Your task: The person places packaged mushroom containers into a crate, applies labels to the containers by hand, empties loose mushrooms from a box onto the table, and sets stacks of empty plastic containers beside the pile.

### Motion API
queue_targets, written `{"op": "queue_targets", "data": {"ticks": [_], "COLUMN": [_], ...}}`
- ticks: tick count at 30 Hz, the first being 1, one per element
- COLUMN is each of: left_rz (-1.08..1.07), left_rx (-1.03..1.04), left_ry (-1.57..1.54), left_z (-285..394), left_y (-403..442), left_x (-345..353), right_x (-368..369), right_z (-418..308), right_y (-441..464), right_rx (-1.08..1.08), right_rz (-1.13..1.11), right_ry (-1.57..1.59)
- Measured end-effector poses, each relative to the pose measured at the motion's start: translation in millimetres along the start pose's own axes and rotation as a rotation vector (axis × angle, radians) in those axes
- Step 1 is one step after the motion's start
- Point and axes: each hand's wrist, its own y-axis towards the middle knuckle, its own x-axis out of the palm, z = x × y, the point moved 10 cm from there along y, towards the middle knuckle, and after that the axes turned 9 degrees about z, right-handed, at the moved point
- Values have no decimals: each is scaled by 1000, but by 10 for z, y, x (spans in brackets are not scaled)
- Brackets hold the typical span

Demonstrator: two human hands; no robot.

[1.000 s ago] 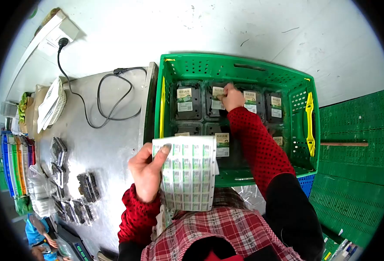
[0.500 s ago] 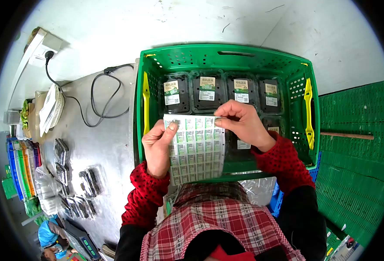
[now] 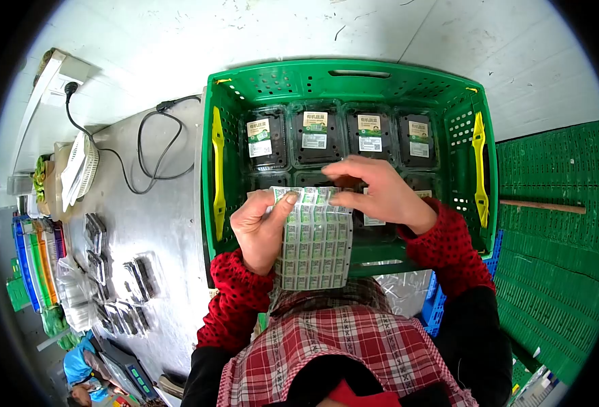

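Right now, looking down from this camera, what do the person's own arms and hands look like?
Both the left hand and the right hand are human and gloveless. The forearms wear loose, wrinkled red fabric sleeve covers scattered with small black dots. Above these come plain black cloth sleeves. No cables show on either arm.

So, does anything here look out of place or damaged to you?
I see no spill or damage. The black cord looks a bit untidy, looped loosely on the metal table, while the far boxes in the green crate sit in a neat row.
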Motion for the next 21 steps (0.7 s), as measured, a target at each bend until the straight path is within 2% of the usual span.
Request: {"op": "queue_targets", "data": {"ticks": [2,6,10,12,14,16,17,18,20,21], "left_rz": [-16,10,39,37,31,39,56,73,121,125], "left_rx": [77,103,-1,-37,-159,-181,-201,-220,-240,-238], "left_ry": [92,151,147,142,123,127,95,64,91,82], "left_z": [39,60,-120,-205,-346,-434,-464,-497,-428,-411], "left_y": [-4,-19,-38,-20,-4,20,33,48,28,1], "left_x": [43,79,96,98,109,85,43,3,-124,-146], "right_x": [73,143,141,153,187,155,94,-11,-452,-728], "right_z": [-227,-216,-244,-309,-342,-308,-144,-30,1013,1350], "right_y": [72,34,-62,-140,-230,-273,-231,-165,-134,-107], "right_rx": [-164,-131,-210,-323,-339,-289,-189,-190,552,597], "right_rz": [-37,52,134,209,228,263,247,248,439,554], "right_ry": [-147,-321,-428,-550,-566,-410,-231,-236,267,182]}}
